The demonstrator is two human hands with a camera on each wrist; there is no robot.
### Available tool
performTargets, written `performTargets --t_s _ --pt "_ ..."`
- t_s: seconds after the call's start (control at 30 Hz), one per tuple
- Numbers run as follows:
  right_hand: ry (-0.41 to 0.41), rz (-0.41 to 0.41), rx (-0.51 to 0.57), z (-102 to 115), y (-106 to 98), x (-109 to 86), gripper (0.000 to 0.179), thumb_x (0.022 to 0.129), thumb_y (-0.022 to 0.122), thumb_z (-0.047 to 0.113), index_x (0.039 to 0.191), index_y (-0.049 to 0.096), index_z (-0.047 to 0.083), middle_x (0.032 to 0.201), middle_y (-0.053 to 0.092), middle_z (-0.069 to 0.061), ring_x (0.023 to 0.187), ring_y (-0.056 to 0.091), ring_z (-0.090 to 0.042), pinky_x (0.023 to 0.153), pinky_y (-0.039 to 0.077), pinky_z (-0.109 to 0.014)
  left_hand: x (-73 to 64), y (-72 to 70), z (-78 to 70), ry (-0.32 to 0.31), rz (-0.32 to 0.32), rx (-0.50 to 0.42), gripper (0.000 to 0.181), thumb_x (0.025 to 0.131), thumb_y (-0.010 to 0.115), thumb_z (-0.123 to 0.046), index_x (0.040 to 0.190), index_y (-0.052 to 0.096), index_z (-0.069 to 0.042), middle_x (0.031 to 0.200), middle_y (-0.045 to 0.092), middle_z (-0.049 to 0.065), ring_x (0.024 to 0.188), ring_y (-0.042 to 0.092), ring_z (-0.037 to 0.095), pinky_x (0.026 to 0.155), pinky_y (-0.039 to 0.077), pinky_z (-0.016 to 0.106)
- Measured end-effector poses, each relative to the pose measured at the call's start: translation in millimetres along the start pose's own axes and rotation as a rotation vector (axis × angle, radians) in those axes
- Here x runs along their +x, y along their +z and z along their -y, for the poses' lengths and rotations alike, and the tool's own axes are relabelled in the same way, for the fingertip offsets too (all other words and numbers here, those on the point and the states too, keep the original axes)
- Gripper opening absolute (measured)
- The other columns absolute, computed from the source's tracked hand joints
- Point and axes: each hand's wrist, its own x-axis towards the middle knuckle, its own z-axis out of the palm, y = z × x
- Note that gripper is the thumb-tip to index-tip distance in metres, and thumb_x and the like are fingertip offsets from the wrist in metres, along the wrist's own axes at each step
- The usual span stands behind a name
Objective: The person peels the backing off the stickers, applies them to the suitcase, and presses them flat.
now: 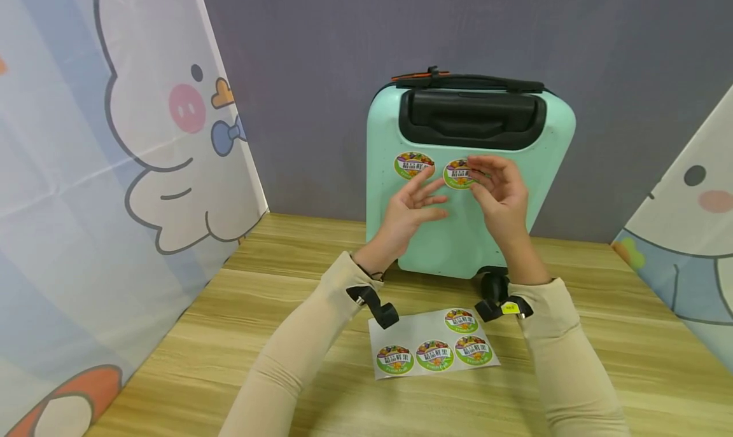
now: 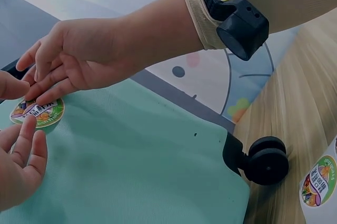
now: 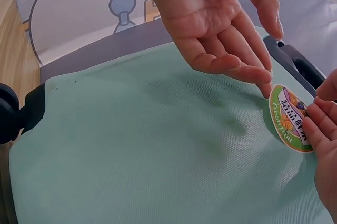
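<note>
On the mint suitcase (image 1: pixel 452 246), a round sticker (image 3: pixel 284 121) is reading "Fresh fruit" beneath a band of Chinese characters. Stickers (image 1: pixel 435 355) on the white sheet (image 1: pixel 411 327) are repeating these words, while a yellow wristband label (image 1: pixel 509 308) is showing illegible print.

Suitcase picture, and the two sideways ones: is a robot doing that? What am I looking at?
No robot, just a person's bare hands! The suitcase picture looks down from their head; the sideways ones look out from their left and right wrists. The suitcase stands on a wooden table. One round fruit sticker is on its front. The right hand has its fingers at a second sticker; I can't tell if it's stuck down. The left hand is close by. On the table lies a white sheet with four more stickers.
</note>
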Motion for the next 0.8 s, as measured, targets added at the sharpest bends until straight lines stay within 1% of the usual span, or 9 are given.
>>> performTargets --t_s 0.23,0.4,0.5,0.57,0.63,0.8 --pt "0.003 -0.001 -0.034 0.6 1.2 0.6 0.039 0.083 0.046 -0.024 0.118 0.056 -0.011 0.116 0.063 -0.011 0.113 0.059 -0.023 0.098 0.047 -0.028 -0.3 -1.3 -0.3 0.008 0.002 -0.001 0.075 0.089 0.055 0.021 0.155 0.032 -0.006 0.147 0.047 0.021 0.118 0.059 0.032 0.091 0.054 0.035" --pt "0.007 -0.003 -0.070 0.0 0.4 0.2 0.037 0.084 0.045 -0.023 0.117 0.056 -0.010 0.116 0.063 -0.010 0.112 0.059 -0.022 0.098 0.047 -0.028 -1.2 -3.1 1.6 0.008 -0.011 -0.005 0.076 0.089 0.056 0.021 0.155 0.033 -0.007 0.147 0.047 0.019 0.118 0.060 0.032 0.091 0.055 0.035" --pt "0.005 -0.005 -0.094 -0.8 -0.4 0.3 0.037 0.084 0.045 -0.022 0.116 0.057 -0.008 0.116 0.064 -0.008 0.112 0.060 -0.021 0.098 0.047 -0.028 -1.4 -5.4 3.8 0.013 -0.017 0.002 0.075 0.089 0.056 0.021 0.155 0.034 -0.007 0.147 0.047 0.019 0.119 0.059 0.034 0.091 0.055 0.036" --pt "0.002 -0.008 -0.103 -1.4 -0.8 0.3 0.037 0.084 0.045 -0.022 0.116 0.057 -0.008 0.115 0.064 -0.008 0.112 0.060 -0.021 0.097 0.047 -0.029 -1.1 -7.5 5.3 0.019 -0.020 0.021 0.071 0.091 0.056 0.018 0.154 0.036 -0.007 0.147 0.048 0.019 0.120 0.058 0.035 0.090 0.055 0.036" --pt "0.001 -0.012 -0.104 -2.3 -0.8 0.4 0.036 0.084 0.045 -0.022 0.116 0.057 -0.008 0.115 0.064 -0.008 0.112 0.060 -0.021 0.097 0.048 -0.029 -0.1 -9.8 6.6 0.021 -0.029 0.052 0.066 0.093 0.056 0.014 0.153 0.038 -0.007 0.146 0.050 0.017 0.120 0.059 0.033 0.089 0.054 0.034" --pt "0.002 -0.011 -0.102 -3.2 1.4 1.3 0.036 0.085 0.046 -0.022 0.115 0.058 -0.007 0.114 0.066 -0.007 0.110 0.062 -0.020 0.097 0.048 -0.028 3.0 -15.3 8.1 0.009 -0.083 0.100 0.054 0.097 0.055 0.004 0.149 0.044 -0.008 0.141 0.055 0.014 0.116 0.060 0.027 0.083 0.053 0.030"
